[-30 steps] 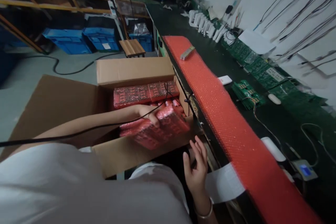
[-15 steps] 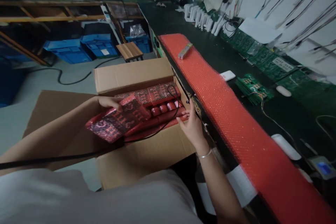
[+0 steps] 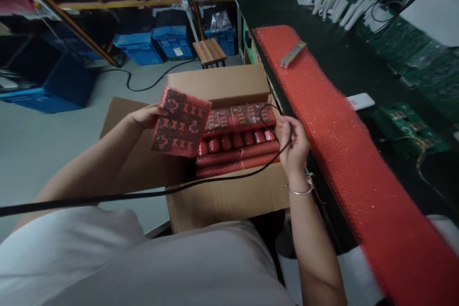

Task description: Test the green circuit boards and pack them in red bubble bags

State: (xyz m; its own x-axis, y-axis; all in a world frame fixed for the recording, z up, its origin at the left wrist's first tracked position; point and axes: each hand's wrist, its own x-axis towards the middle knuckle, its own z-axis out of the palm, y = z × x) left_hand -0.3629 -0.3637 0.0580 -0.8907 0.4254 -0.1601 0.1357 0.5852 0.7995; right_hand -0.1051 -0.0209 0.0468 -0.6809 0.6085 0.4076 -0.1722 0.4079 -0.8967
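Red-wrapped pack point(image 3: 181, 122), held up tilted over the left end of the cardboard carton point(image 3: 218, 81), patterned face showing. Gripped along its left edge by the left hand point(image 3: 147, 115), thumb over the front. At the carton's right end, right hand point(image 3: 294, 141), fingers curled narrow about the black cable point(image 3: 218, 179). Packed inside the carton: patterned wrapped packs point(image 3: 236, 117) along the far side, a row of small red bundles point(image 3: 236, 141) in the middle, long flat red packs point(image 3: 236, 157) along the near side. Beyond the carton, blue bins point(image 3: 139, 49); well left of it, a larger blue bin point(image 3: 66, 87), contents too dim to tell. Laid along the tabletop point(image 3: 258, 5) right of the carton, red bubble wrap point(image 3: 340, 143).
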